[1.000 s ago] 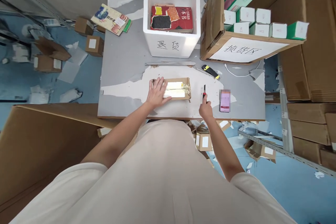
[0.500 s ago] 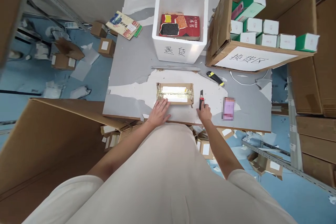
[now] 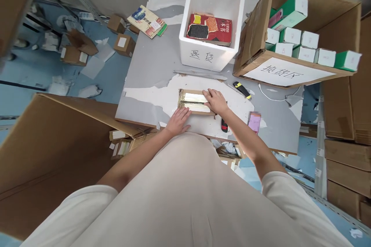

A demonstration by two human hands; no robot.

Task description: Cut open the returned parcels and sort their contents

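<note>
A small taped cardboard box (image 3: 197, 102) lies flat near the table's front edge, with white label strips and shiny tape on top and a dark slit along its middle. My left hand (image 3: 178, 120) rests with fingers stretched at the box's lower left edge. Over the box's right end lies my right hand (image 3: 216, 102), its fingers spread on the top. A red and black utility knife (image 3: 224, 125) lies on the table just below my right wrist, partly covered by it. Farther back is a yellow and black utility knife (image 3: 242, 90).
A white foam box (image 3: 185, 54) holding a red book (image 3: 220, 31) stands at the back. To its right, a cardboard carton (image 3: 249, 46) holds several green and white boxes. Books (image 3: 147, 22) lie back left; a pink blurred item (image 3: 255, 122) lies right. A large open carton (image 3: 58, 135) stands left.
My right hand has let go of the red and black knife and moved up and left onto the box. My left hand stays at its lower edge. The view has shifted slightly.
</note>
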